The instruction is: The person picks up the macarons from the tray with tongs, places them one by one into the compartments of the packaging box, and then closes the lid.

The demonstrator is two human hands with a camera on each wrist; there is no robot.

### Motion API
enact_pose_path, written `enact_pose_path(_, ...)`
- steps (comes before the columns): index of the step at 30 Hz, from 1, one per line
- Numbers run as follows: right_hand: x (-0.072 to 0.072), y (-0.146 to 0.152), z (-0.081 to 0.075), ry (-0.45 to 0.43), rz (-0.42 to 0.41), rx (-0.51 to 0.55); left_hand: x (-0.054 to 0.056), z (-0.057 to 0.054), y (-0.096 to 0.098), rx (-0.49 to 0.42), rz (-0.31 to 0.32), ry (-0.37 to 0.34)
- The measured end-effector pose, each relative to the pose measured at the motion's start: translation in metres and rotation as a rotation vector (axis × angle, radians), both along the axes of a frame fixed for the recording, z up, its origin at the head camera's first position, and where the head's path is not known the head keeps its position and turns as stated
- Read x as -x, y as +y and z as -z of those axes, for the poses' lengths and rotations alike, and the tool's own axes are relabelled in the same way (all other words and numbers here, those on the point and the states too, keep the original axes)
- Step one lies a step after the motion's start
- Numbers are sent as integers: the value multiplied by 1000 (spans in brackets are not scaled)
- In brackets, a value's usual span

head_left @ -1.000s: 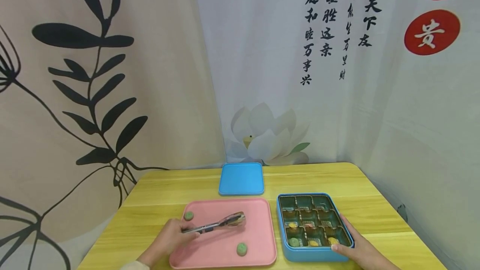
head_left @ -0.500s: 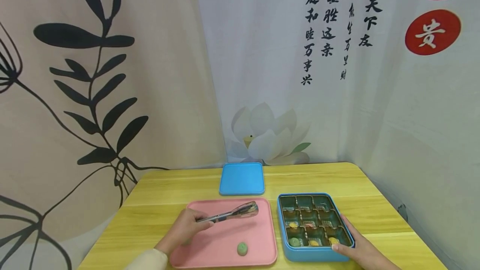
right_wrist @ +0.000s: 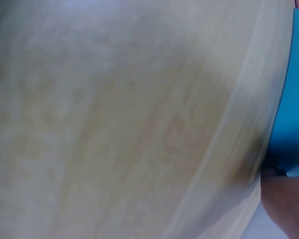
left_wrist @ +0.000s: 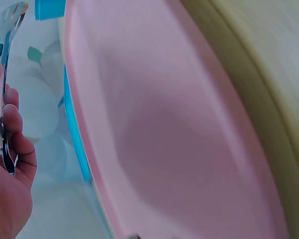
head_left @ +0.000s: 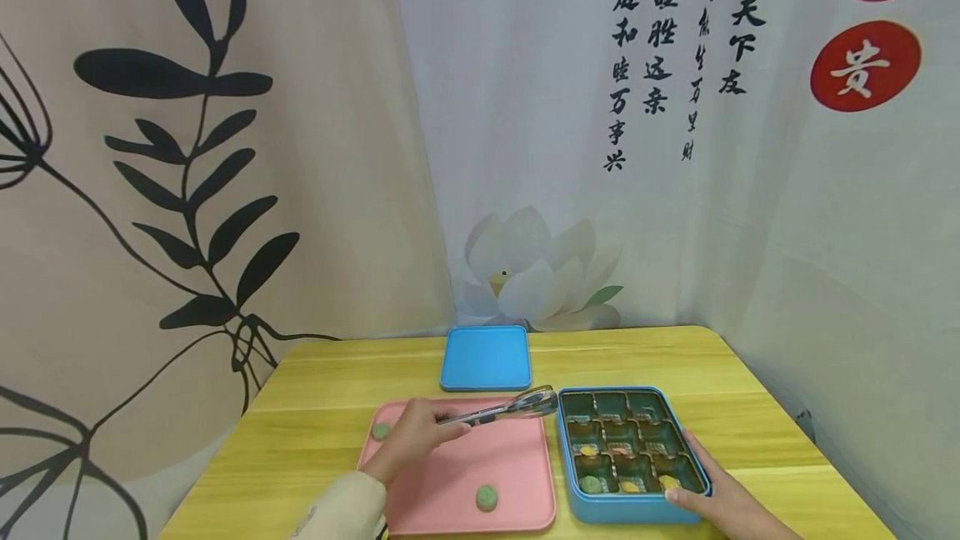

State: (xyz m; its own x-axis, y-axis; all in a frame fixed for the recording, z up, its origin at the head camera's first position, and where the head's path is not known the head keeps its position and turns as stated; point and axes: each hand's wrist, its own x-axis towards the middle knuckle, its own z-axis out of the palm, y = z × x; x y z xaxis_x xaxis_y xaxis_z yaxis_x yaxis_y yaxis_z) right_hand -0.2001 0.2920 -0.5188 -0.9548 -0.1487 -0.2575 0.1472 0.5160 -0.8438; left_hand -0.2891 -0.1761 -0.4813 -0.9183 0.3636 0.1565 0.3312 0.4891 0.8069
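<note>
My left hand (head_left: 416,437) grips the handle of metal tongs (head_left: 501,412) over the pink tray (head_left: 450,482). The tongs' head reaches the top left corner of a blue box (head_left: 626,511). In the left wrist view a small orange-brown patch shows at the tongs' tip (left_wrist: 23,8); I cannot tell whether it is a held piece. Two green round cakes lie on the tray, one far left (head_left: 381,431), one near the front (head_left: 487,498). My right hand (head_left: 712,494) holds the box's front right corner, thumb over the rim.
The box's brown divided insert (head_left: 611,407) has small yellow, pink and green cakes in its middle and front rows. A blue lid (head_left: 485,358) lies behind the tray. The wooden table (head_left: 322,382) ends at a printed curtain (head_left: 360,190).
My left hand has carried the tongs rightward and away from me, from over the tray to the box's corner. The right hand, box and tray stay put.
</note>
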Motion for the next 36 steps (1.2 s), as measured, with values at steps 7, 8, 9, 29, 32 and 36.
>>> enact_pose_path(7,-1,-1,-1,-5,2,5,6,2,35,-27,7,-7)
enact_pose_path(8,-1,-1,-1,-4,3,7,6,3,40,-34,15,-12)
enact_pose_path(9,-2,-1,-1,-3,3,8,6,3,45,-42,26,-19)
enact_pose_path(29,-1,3,1,10,-26,-4,8,8,131,-50,106,85)
enact_pose_path(32,0,4,2,16,-23,-9,7,8,137,-39,128,90)
enact_pose_path(36,-1,2,1,1,-12,2,6,8,144,-20,144,112)
